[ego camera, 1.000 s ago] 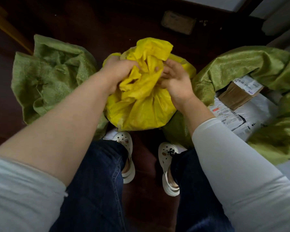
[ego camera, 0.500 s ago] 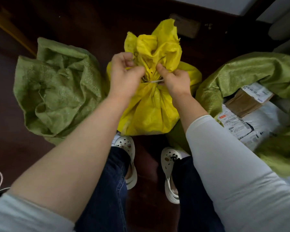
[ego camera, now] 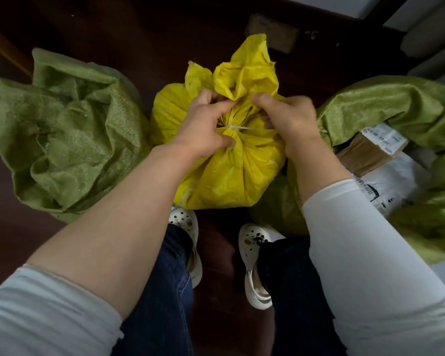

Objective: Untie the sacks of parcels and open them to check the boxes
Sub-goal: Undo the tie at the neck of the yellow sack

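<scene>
A yellow woven sack (ego camera: 231,176) stands on the floor between my feet, its neck gathered and bound by a thin white tie (ego camera: 238,128). My left hand (ego camera: 203,124) grips the gathered neck from the left, thumb under the tie. My right hand (ego camera: 288,119) holds the neck from the right, its fingertips curled in at the end of the tie. The sack's loose top (ego camera: 247,70) sticks up behind my hands. Its contents are hidden.
A crumpled green sack (ego camera: 67,140) lies at the left. At the right an open green sack (ego camera: 396,106) shows a cardboard box (ego camera: 365,152) and a white labelled parcel (ego camera: 393,181). My white clogs (ego camera: 254,263) stand on the dark wooden floor.
A second ago both hands were kneading the crumpled top of the yellow sack. They have since moved down onto the bound neck, and the top now stands free above them.
</scene>
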Available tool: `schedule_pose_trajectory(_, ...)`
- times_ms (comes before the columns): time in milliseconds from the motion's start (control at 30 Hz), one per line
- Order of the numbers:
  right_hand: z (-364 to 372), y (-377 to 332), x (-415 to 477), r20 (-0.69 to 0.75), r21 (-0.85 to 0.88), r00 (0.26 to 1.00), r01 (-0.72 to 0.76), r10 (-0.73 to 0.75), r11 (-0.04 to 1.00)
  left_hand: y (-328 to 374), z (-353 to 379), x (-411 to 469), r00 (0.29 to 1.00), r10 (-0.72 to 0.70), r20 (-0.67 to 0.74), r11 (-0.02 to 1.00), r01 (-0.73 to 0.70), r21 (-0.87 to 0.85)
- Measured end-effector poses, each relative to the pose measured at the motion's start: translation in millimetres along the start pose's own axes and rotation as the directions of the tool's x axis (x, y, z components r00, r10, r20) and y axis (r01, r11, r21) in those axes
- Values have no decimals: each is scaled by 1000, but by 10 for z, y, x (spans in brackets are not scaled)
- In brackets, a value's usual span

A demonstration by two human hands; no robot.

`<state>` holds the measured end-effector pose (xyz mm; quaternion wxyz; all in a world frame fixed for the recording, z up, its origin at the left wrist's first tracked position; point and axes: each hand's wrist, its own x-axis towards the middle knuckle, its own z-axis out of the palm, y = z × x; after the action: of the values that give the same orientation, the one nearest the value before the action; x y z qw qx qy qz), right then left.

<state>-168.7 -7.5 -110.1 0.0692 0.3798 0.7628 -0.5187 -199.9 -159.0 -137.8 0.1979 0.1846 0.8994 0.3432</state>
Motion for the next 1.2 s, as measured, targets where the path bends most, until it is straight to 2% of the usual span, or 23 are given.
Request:
schedule_pose_trajectory(33, -46, -1, 0, -105, -28, 986, 125, -128, 992, 6, 9, 11, 1000, -14, 0, 999, 14, 37)
schedule_pose_trajectory(67, -86, -4, -4, -137, -25, 960, 245, -246, 969, 11, 12, 18, 1000, -25, 4, 997, 24, 69)
schedule_pose_trajectory(100, -100, -5, -17, -98, 20, 933, 349, -346, 937, 16, 10, 24, 999, -33, 7, 995, 32, 91)
schedule_pose_trajectory(167, -52, 30, -60, 124, 69, 902, 407, -412, 911, 25, -14, 43, 999, -36, 10, 994, 34, 102)
schedule_pose_trajectory(233, 33, 91, -48, 277, -68, 872, 437, -404, 897, 19, -33, 48, 998, -54, 34, 996, 51, 80)
schedule_pose_trajectory(300, 120, 148, 25, 293, -182, 869, 459, -398, 869, 42, -59, 31, 996, -78, 38, 996, 77, 39)
schedule_pose_trajectory(367, 167, 148, 79, 274, -218, 891, 425, -363, 879, 108, -108, 1, 993, -65, -98, 997, 69, 44)
schedule_pose_trajectory(433, 197, 139, 117, 297, -271, 900, 401, -320, 875, 139, -151, -11, 965, 21, -261, 998, -7, 57)
schedule_pose_trajectory(467, 196, 136, 115, 304, -279, 904, 387, -301, 879, 114, -153, 4, 960, 71, -270, 997, -61, 44)
schedule_pose_trajectory(533, 169, 139, 106, 274, -254, 916, 363, -294, 896, 13, -113, 48, 983, 118, -141, 993, -121, -9)
schedule_pose_trajectory(600, 115, 95, 38, 106, -233, 921, 390, -376, 891, -72, -60, 78, 997, 79, -19, 996, -79, -29)
schedule_pose_trajectory(667, 64, 31, -73, -56, -151, 872, 474, -486, 868, -123, -22, 110, 998, 57, 12, 998, -57, -5)
schedule_pose_trajectory(700, 54, 3, -126, -60, -112, 850, 516, -524, 849, -133, -16, 118, 998, 57, 10, 998, -57, -2)
schedule_pose_trajectory(767, 73, -7, -187, 65, -154, 854, 521, -517, 840, -142, -20, 133, 998, 60, -8, 998, -60, -5)
schedule_pose_trajectory(867, 112, 47, -196, 263, -418, 886, 461, -382, 783, -173, 1, 148, 999, 34, -31, 999, -35, -27)
schedule_pose_trajectory(933, 129, 61, -200, 267, -462, 904, 424, -334, 779, -180, 8, 148, 999, 23, -27, 998, -25, -56)
schedule_pose_trajectory(1033, 173, 55, -211, 219, -479, 914, 406, -342, 778, -188, 9, 146, 1000, 7, 10, 992, -5, -125)
schedule_pose_trajectory(1200, 229, 53, -191, 274, -565, 884, 467, -380, 680, -175, 22, 121, 998, -2, 64, 983, 14, -182)
